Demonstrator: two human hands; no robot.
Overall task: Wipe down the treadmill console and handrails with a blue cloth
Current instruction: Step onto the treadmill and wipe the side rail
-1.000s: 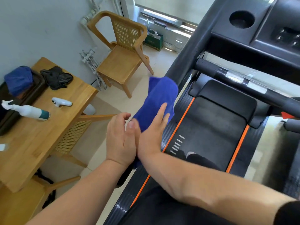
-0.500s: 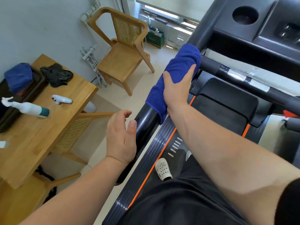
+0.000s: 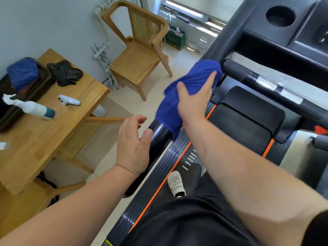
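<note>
A blue cloth (image 3: 179, 89) is draped over the treadmill's black left handrail (image 3: 159, 134), near where it meets the upright. My right hand (image 3: 194, 96) lies on top of the cloth and grips it around the rail, fingers pointing up the rail. My left hand (image 3: 133, 144) hovers beside the bare lower part of the handrail, fingers loosely curled, holding nothing. The black console (image 3: 287, 29) with a round cup holder is at the top right. A crossbar (image 3: 266, 84) with silver sensor patches runs below it.
A wooden table (image 3: 35, 139) on the left carries a spray bottle (image 3: 32, 107), a white controller (image 3: 69, 100), a dark cloth (image 3: 64, 72) and a black tray (image 3: 10, 110). A wooden chair (image 3: 140, 50) stands behind. My white shoe (image 3: 175, 183) is on the treadmill belt (image 3: 236, 121).
My right hand has slid the cloth up the left handrail from near my left hand to its upper end. My left hand has stayed beside the rail.
</note>
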